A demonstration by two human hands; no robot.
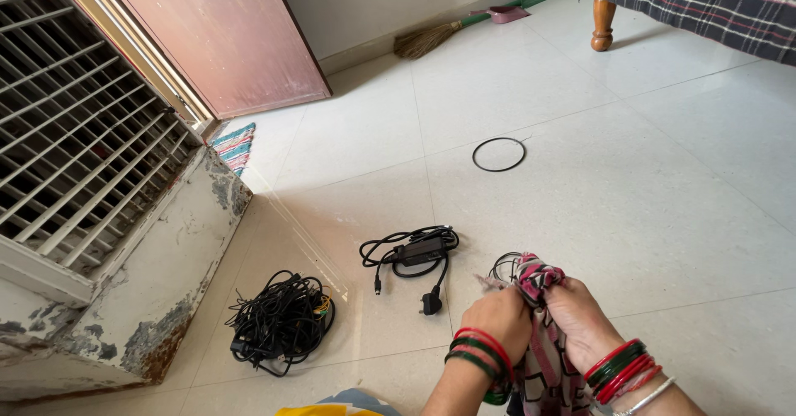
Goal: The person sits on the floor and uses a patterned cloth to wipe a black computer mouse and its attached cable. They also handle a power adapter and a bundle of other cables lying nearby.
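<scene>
My left hand [497,316] and my right hand [580,321] are both closed on a pink, black and white patterned cloth [539,277], pinching its bunched top between them. The cloth hangs down between my wrists, which wear red and green bangles. A thin coil of dark wire [500,265] lies on the floor right behind the cloth, partly hidden by it. A black power adapter with its cable and plug [414,254] lies on the tiles just left of my hands.
A tangled heap of black cables [280,321] lies at the left by a worn concrete ledge [166,283] under a metal grille. A black ring [499,154] lies farther out. A broom [431,39], door and bed leg [603,22] stand at the back.
</scene>
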